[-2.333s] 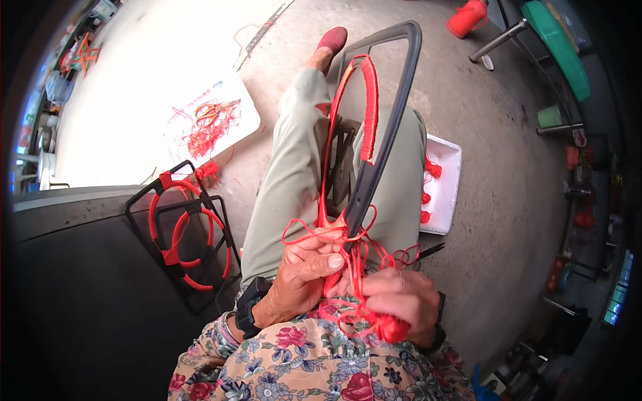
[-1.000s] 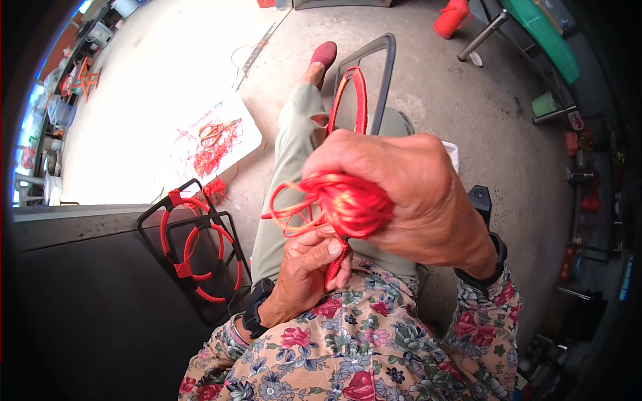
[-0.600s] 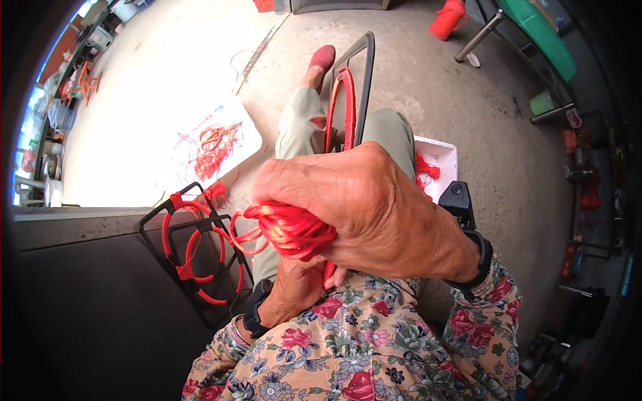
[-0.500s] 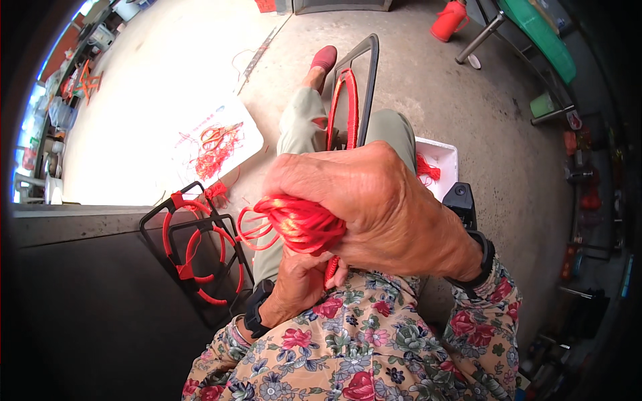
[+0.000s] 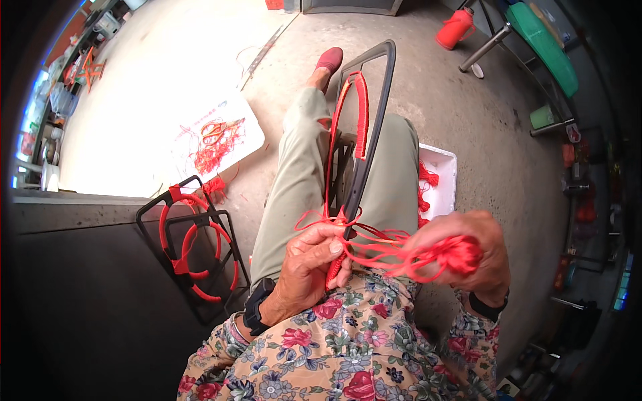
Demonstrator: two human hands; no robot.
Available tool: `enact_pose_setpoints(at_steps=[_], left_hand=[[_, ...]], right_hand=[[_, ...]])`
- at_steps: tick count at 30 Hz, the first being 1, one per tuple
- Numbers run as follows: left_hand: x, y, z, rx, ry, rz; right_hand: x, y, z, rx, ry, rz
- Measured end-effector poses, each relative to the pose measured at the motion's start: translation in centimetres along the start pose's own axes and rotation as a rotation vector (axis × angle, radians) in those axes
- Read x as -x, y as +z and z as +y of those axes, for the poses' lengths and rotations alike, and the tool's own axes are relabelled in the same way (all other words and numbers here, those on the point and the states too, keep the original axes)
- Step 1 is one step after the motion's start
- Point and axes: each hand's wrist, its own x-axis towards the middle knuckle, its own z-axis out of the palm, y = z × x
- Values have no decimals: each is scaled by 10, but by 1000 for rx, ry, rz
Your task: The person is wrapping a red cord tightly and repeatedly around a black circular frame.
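Two black frames [image 5: 194, 247] stacked left, one black frame [image 5: 368, 134] on lap, one white tray [image 5: 445, 180].

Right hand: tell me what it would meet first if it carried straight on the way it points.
The right hand, gripping a red cord bundle, points left toward the black frame. It would probably meet the left hand pinching the wrapped frame first, though depth is unclear.

Single view only, no second camera to compare. Head-worn fisheye, looks steeply down from above person's chest onto lap. Very near: floral-patterned shirt front [image 5: 334, 354] fills lower edge, left hand [image 5: 309, 267] and right hand [image 5: 468, 257] close below lens. Faces forward along khaki-trousered legs [image 5: 301, 167] toward bare concrete floor [image 5: 481, 134]. Straight edges bend near rim; dark corners, probably lens surround.
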Motion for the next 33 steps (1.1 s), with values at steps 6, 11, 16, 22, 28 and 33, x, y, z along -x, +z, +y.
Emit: enact_pose_setpoints(at_steps=[6,11,16,22,28,33], left_hand=[[-1,0,-1,-29,-59,18],[-1,-1,-3,-16,-40,40],[0,-3,-2,-13,-58,37],[-1,0,-2,-23,-60,36],[-1,0,-3,-38,-58,34],[-2,-2,-6,-48,-57,20]], right_hand=[[37,-11,-21,-157,329,397],[64,-27,-25,98,505,618],[91,-57,-12,137,646,707],[130,-71,47,447,695,755],[134,-43,91,675,755,680],[90,-1,73,-32,711,755]])
